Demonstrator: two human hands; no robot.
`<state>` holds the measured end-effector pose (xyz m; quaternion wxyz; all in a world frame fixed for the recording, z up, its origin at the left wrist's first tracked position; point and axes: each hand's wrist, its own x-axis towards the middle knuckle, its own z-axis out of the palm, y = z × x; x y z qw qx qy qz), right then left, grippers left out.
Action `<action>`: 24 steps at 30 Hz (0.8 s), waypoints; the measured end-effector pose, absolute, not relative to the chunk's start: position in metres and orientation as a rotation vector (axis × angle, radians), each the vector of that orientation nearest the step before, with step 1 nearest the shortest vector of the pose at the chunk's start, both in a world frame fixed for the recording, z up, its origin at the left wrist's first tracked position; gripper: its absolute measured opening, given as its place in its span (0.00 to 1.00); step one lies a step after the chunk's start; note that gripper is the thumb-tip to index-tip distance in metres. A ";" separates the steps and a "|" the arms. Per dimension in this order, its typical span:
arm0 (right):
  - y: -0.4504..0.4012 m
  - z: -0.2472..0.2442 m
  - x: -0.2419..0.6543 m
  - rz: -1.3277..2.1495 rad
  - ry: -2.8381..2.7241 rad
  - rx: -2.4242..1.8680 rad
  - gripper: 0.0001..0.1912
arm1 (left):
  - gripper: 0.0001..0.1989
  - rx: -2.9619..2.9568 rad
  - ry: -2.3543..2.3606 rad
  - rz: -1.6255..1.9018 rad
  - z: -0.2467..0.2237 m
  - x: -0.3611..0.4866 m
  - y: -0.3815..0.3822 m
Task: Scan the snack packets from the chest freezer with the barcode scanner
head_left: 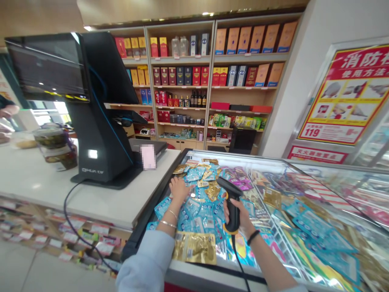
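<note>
My right hand (pixel 241 215) is wrapped around the handle of a black and yellow barcode scanner (pixel 233 213), whose head tilts up and to the left. Its cable hangs down over the near edge of the freezer. My left hand (pixel 180 189) lies on a heap of light-blue packets (pixel 197 209), fingers apart; whether a fingertip pinches one cannot be made out. Small gold packets (pixel 213 190) are mixed into the heap between the hands. A larger gold packet (pixel 194 248) lies flat at the near edge. Purple packets (pixel 238 177) sit behind the scanner.
A glass-topped freezer (pixel 291 166) extends to the right, with more packets in view. On the left, a white counter (pixel 112 205) carries a black checkout terminal (pixel 101 142) and a jar-like container (pixel 56 148). Shelves of boxed bottles (pixel 182 76) line the back wall.
</note>
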<state>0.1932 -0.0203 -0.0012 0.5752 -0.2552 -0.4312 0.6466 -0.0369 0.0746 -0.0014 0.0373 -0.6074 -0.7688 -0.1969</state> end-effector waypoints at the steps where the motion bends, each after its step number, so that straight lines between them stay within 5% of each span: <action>1: -0.020 -0.001 0.193 1.513 -1.012 -0.605 0.18 | 0.29 -1.878 -2.365 -0.601 -0.001 -0.037 0.075; 11: -0.020 -0.005 0.192 1.524 -1.019 -0.619 0.18 | 0.07 -2.047 -2.486 -0.971 0.011 -0.037 0.072; 16: -0.020 -0.007 0.192 1.539 -1.030 -0.627 0.18 | 0.17 -2.683 -2.747 -1.368 0.011 -0.019 0.060; 20: -0.020 -0.006 0.193 1.542 -1.039 -0.636 0.18 | 0.08 -2.473 -3.029 -2.205 0.012 -0.011 0.058; 24: -0.021 -0.003 0.192 1.551 -1.044 -0.615 0.19 | 0.02 -1.331 -3.134 -3.210 0.020 -0.012 0.061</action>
